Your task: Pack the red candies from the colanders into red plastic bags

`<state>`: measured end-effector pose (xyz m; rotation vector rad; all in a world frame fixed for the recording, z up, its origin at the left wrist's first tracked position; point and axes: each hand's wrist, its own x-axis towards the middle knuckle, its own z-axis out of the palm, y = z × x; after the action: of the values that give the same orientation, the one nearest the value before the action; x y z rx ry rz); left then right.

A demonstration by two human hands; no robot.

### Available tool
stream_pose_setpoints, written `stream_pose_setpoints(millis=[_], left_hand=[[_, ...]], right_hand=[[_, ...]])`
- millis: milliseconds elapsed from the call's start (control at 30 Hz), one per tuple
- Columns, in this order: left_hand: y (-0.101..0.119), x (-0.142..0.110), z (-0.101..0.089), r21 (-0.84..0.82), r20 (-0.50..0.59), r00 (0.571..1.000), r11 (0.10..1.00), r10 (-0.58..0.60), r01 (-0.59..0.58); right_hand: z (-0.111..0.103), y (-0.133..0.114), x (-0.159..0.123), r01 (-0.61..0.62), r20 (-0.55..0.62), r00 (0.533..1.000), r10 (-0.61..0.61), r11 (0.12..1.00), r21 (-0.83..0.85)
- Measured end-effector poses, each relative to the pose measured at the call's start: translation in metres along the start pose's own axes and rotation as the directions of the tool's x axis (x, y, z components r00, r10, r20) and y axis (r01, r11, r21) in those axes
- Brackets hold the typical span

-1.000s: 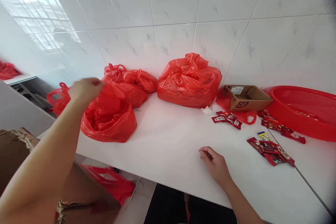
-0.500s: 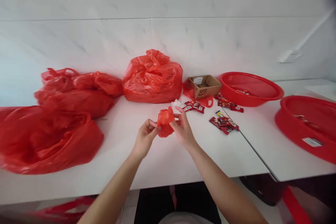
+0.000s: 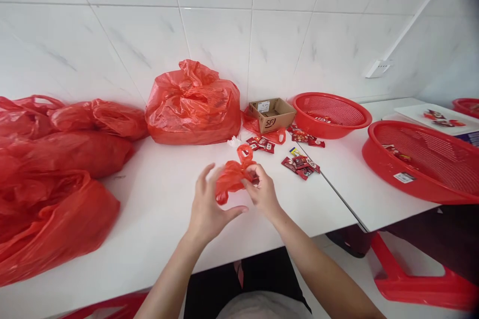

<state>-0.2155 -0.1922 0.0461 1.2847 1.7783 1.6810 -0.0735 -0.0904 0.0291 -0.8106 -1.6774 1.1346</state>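
Above the white table, my right hand [image 3: 264, 192] pinches a small knotted red plastic bag [image 3: 234, 175] between its fingers and thumb. My left hand [image 3: 207, 204] is cupped beside the bag with its fingers spread, its thumb reaching under the bag's lower edge. Just beyond them lie a white tissue scrap [image 3: 234, 141] and several red snack packets [image 3: 261, 144]. More packets [image 3: 300, 164] lie to the right. Large, full red plastic bags [image 3: 192, 107] sit along the wall.
A cardboard SF box [image 3: 271, 114] rests on a red bag near the wall. Red mesh baskets [image 3: 329, 115] stand on the right, one [image 3: 419, 164] on an adjoining table. A white tray [image 3: 430, 115] holds packets at the far right. A red stool [image 3: 407, 279] stands below.
My left hand has come from the large bag at the left to the small red bag, which my right hand now holds. My left fingers have opened, and my view has turned right.
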Motion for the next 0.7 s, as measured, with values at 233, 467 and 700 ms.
stream_pose_setpoints(millis=[233,467,700], left_hand=[[-0.045,0.027,-0.038,0.101,-0.122,0.963,0.962,-0.242,0.254],[-0.042,0.038,-0.055,-0.139,-0.076,0.903,0.901,-0.423,0.41],[-0.018,0.038,-0.026,-0.216,-0.018,0.912,0.892,-0.411,0.398]], right_hand=[[-0.033,0.028,-0.003,-0.128,-0.147,0.978,0.145,0.984,0.122],[-0.08,-0.005,-0.018,-0.183,0.183,0.957,0.224,0.959,-0.217],[-0.064,-0.107,-0.023,0.277,0.377,0.899,-0.222,0.956,-0.097]])
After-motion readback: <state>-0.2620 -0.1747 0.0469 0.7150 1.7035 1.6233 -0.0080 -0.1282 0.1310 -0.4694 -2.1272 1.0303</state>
